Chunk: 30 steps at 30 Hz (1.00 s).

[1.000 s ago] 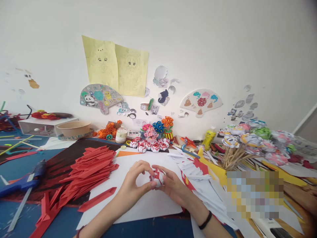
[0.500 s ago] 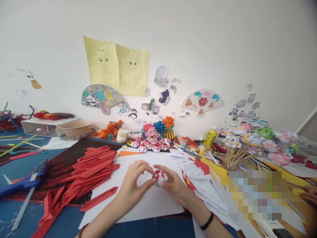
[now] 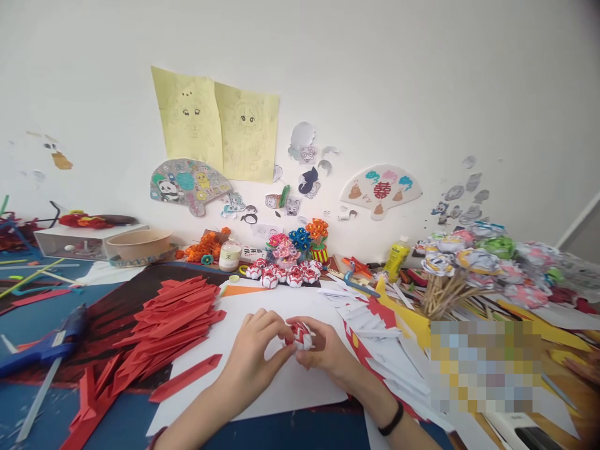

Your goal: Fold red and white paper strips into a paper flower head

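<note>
Between my two hands, above a white sheet of paper (image 3: 262, 394), is a small red-and-white folded paper ball (image 3: 301, 337). My left hand (image 3: 260, 350) pinches it from the left with thumb and fingertips. From the right, my right hand (image 3: 323, 347) has its fingers and thumb closed round it. Parts of the ball are hidden by the fingers. Several similar red-and-white balls (image 3: 294, 275) sit in a row behind the sheet. Left of my hands lies a pile of folded red paper strips (image 3: 175, 319), and to the right are folded white strips (image 3: 375, 337).
A blue glue gun (image 3: 65, 340) lies at the left, its glue stick sticking out. Paper flowers on sticks (image 3: 438, 294) stand at the right near a yellow bottle (image 3: 397, 259). At the right edge another person's hand (image 3: 584, 365) shows. A tan basin (image 3: 140, 245) is at the back left.
The paper ball has turned a little in my fingers, showing more red on top. Both hands keep hold of it, and the view has shifted slightly.
</note>
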Each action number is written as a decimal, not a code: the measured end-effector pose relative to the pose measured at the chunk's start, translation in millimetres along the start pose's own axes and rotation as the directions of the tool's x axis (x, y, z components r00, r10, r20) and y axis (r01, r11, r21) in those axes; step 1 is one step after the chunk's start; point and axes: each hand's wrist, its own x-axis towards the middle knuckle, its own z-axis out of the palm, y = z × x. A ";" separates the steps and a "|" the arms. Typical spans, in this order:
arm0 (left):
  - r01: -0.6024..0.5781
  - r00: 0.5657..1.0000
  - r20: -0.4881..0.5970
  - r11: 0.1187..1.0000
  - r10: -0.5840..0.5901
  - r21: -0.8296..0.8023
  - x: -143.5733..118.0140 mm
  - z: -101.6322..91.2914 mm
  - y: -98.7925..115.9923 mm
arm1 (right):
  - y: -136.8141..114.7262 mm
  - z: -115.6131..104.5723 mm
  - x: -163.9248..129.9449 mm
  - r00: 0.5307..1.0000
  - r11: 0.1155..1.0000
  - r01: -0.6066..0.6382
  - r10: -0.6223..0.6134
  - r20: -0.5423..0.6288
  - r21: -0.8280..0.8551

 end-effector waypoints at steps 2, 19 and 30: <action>0.009 1.000 0.013 1.000 -0.009 0.008 -0.2 0.2 -1.2 | -0.2 -0.1 0.3 1.000 1.000 -0.004 0.004 -0.005 -0.015; -0.286 0.931 0.008 0.715 0.366 0.638 -7.8 4.1 -11.2 | -0.4 2.2 1.5 1.000 0.999 0.005 -0.005 -0.006 -0.040; -0.425 0.810 -0.020 0.609 0.586 0.670 -9.9 -5.8 -5.1 | 0.1 6.9 1.9 0.999 0.997 0.051 -0.051 -0.014 -0.055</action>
